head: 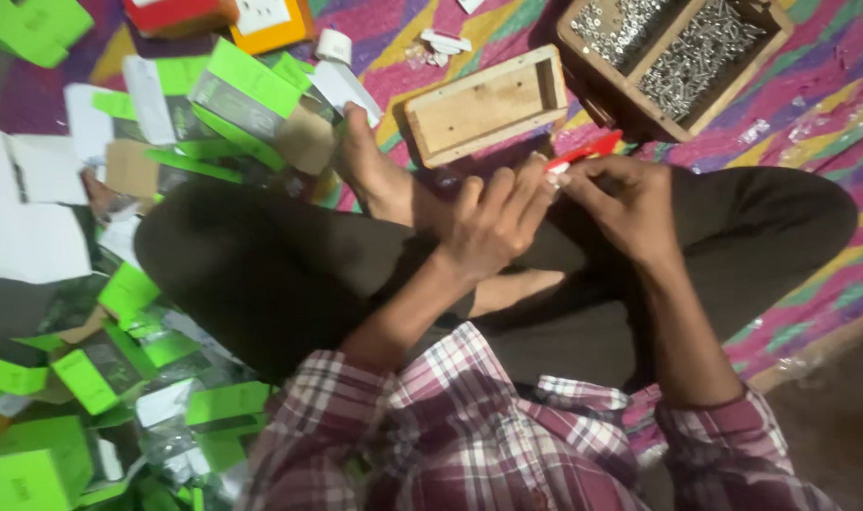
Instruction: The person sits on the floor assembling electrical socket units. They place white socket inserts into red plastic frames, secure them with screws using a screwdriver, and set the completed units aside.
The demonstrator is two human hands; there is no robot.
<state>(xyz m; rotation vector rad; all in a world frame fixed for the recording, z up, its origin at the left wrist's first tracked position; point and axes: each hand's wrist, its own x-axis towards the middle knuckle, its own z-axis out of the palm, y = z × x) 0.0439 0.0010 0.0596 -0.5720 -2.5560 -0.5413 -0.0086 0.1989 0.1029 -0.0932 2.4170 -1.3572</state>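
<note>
I sit cross-legged on a colourful mat. My left hand and my right hand meet above my lap. Between their fingertips sits a small white part, mostly hidden by the fingers. A red-handled tool sticks out past the fingertips, and my right hand's fingers close around its near end. My left hand pinches the white part against it. Just beyond the hands lies a shallow wooden block with a recess at one end.
A wooden tray with two compartments of silver screws stands at the top right. Several green and white cardboard boxes are heaped on the left. Small white parts and a white cap lie on the striped mat.
</note>
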